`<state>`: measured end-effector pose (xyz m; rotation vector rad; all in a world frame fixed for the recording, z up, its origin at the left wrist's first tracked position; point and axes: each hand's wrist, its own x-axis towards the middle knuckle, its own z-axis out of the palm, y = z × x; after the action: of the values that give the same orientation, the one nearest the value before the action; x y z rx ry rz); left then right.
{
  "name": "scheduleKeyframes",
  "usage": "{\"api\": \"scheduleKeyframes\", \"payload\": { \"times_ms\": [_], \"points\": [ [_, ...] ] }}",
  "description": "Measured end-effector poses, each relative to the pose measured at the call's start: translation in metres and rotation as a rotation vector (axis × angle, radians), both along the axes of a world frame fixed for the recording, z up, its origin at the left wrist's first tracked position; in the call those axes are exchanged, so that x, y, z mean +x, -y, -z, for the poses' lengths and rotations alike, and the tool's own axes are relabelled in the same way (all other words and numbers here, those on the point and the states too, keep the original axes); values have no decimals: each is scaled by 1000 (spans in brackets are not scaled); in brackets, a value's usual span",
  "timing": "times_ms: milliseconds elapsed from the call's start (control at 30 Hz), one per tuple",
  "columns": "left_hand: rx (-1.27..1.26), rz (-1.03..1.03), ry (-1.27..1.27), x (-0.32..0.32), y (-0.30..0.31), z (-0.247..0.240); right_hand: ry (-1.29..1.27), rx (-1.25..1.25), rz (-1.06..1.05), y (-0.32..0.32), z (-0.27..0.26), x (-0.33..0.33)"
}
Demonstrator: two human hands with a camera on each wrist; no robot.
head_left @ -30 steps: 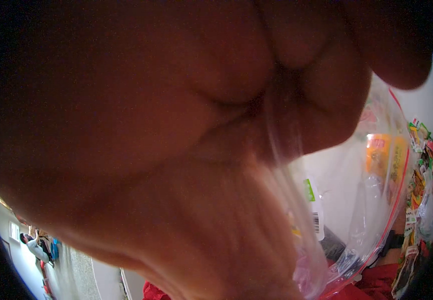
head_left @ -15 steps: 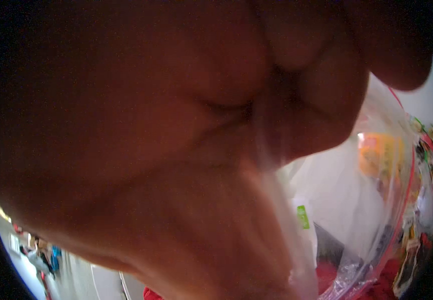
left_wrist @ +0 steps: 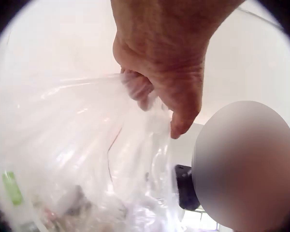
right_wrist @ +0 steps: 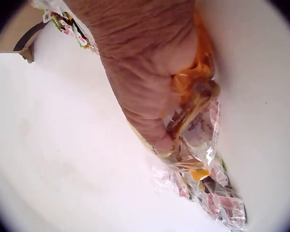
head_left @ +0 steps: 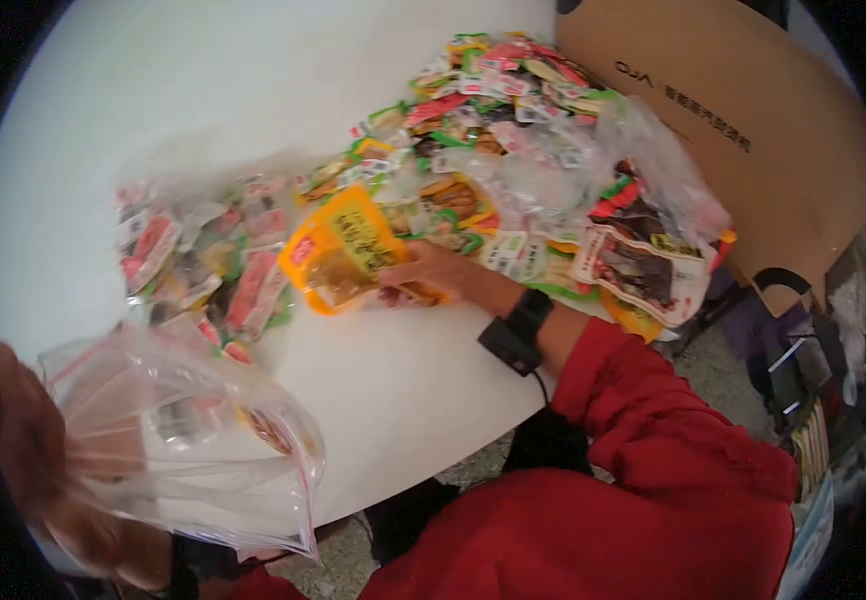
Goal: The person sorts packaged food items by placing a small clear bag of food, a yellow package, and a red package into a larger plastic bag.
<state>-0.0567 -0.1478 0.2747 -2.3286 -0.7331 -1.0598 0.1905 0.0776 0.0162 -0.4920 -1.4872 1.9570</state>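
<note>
At the lower left of the head view, my left hand [head_left: 48, 470] grips the edge of a clear zip bag [head_left: 223, 480] with a red seal line. In the left wrist view the left hand [left_wrist: 166, 58] has its fingers curled into the plastic [left_wrist: 67, 130]; a few packets show blurred inside. My right hand [head_left: 433, 272] holds an orange snack pouch [head_left: 348, 245] above the white table. The right wrist view shows the right hand [right_wrist: 145, 72] curled round the crinkled orange pouch [right_wrist: 200, 72], its fingertips partly hidden.
A flat clear bag of small packets [head_left: 253, 285] lies on the white table [head_left: 383, 390]. Behind stretches a large heap of small packets [head_left: 493, 110], with bigger pouches [head_left: 643, 270] at its right end. A cardboard box [head_left: 733, 130] stands at the back right.
The left hand no longer covers most of the head view; it has dropped to the lower left with the clear bag. The table, packet heap and right hand with the orange pouch now show.
</note>
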Motion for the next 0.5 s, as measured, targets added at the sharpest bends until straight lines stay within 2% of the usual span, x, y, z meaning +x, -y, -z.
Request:
{"api": "scheduleKeyframes", "payload": {
  "times_ms": [67, 100, 133, 167, 200, 233, 267, 333, 367, 400, 467, 500],
  "points": [
    [44, 6, 336, 36, 1, 21, -5, 42, -28, 1, 0, -2],
    [60, 6, 204, 43, -3, 20, -42, 76, -84, 3, 4, -1],
    [105, -210, -12, 28, 18, 7, -8, 58, -100, 5, 5, 0],
    [135, -423, -232, 13, 34, 4, 89, 98, -16, 2, 8, 0],
    [98, -447, -210, 3, 34, 16, 181, 133, 58, 3, 11, -3],
    [51, -474, -174, -1, 40, 24, 134, 33, -12, 8, 2, -3],
    [35, -495, -143, -4, 42, 27, 142, 34, -36, 1, -9, 1],
    [-34, -550, -105, -8, 54, 34, 351, 83, -64, 4, -5, 1],
    [-84, -543, -115, 10, 39, 33, 328, 36, -69, 20, 11, 0],
    [-81, -547, -104, -11, 50, 28, 296, 88, -54, 18, 11, -1],
    [0, -548, -67, -12, 41, 27, 245, 220, -22, 1, 0, -4],
    [19, -535, -61, -16, 36, 25, 234, 186, 52, 6, 4, -5]
  ]
}}
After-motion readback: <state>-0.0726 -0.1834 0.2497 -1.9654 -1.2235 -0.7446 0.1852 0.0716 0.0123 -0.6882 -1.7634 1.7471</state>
